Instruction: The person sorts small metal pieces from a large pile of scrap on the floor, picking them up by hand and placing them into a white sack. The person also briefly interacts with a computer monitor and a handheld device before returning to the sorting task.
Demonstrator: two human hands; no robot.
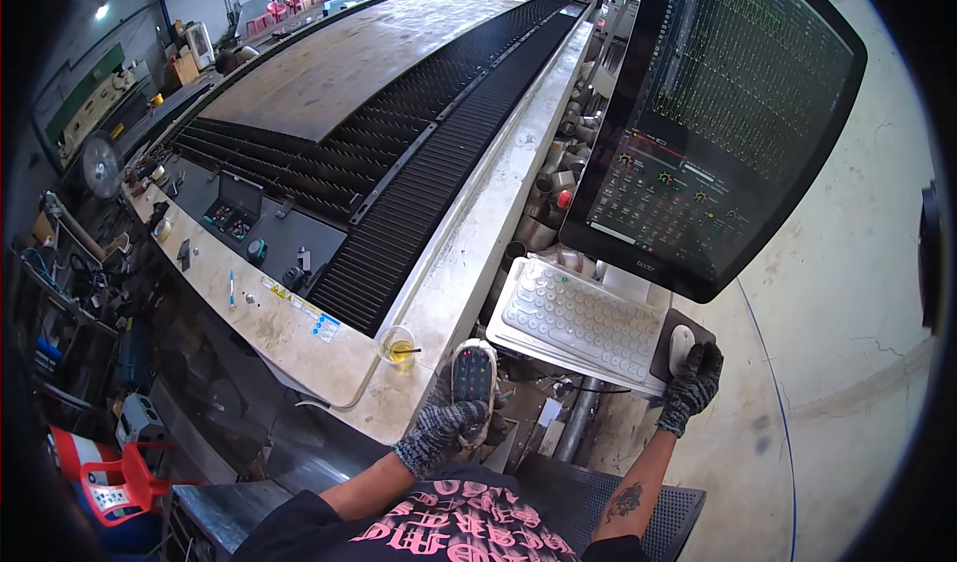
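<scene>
My left hand (439,434), in a grey knitted glove, is wrapped round a handheld remote control (473,375). The remote is upright, with a dark button panel and a pale, worn casing. On the right, my gloved right hand (693,391) has its fingers curled against the right side of a white computer mouse (682,344), which sits on a dark pad (666,358). Left of the mouse lies a white keyboard (583,321) with round keys. Above them stands a large tilted monitor (728,114) showing a dark drawing with rows of green marks and a panel of icons.
A long cutting machine bed (404,178) with dark slats carries a large metal sheet (349,59). A clear cup of yellow drink (399,347) stands on its pale edge. Metal pipe pieces (538,231) pile beside the bed. A red chair (125,484) is at lower left.
</scene>
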